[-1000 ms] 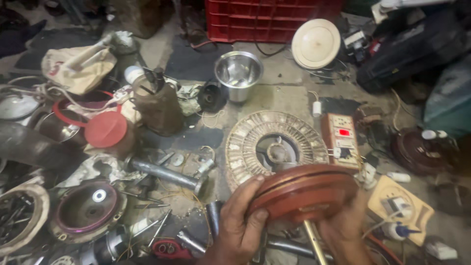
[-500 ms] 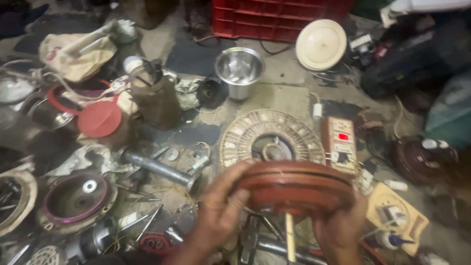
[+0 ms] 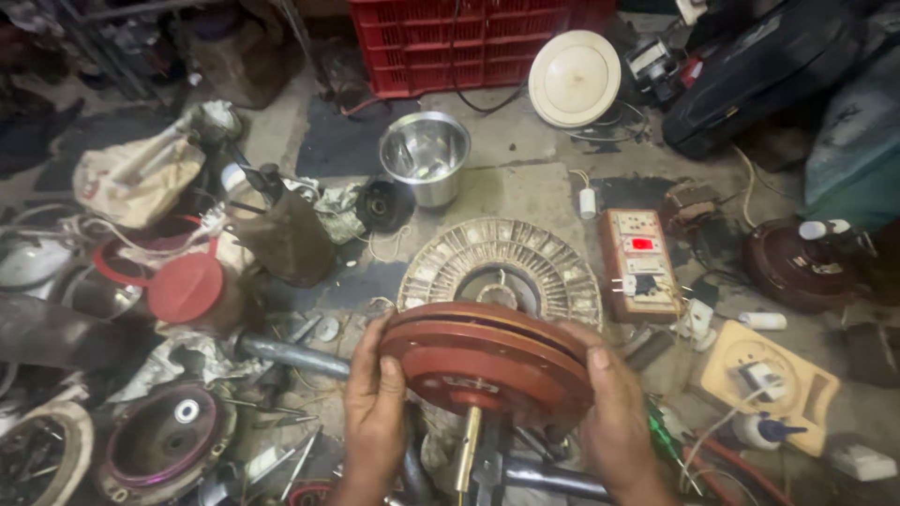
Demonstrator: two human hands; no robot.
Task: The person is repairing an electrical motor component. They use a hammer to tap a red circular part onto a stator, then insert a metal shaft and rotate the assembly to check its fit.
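The floor is littered with fan parts, and the work in hand looks like the handling of a motor housing: a round red housing is held up just in front of the wound stator, which lies flat on the floor behind it. The housing is tilted, its face toward the camera, with a brass-coloured shaft hanging from its middle. Judged from this, the step is lifting and inspecting or seating the housing; a next move would call for keeping it level and the shaft clear of the clutter beneath.

Beyond the stator stand a red crate, a white dome cover and a steel pot. Right of the stator lies a switchboard; left of it, a red lid and a grey pipe.

The left hand grips the housing's left rim, thumb on the face, fingers curled behind. The right hand clasps the right rim likewise, thumb up along the edge. Both wrists rise from the bottom edge.
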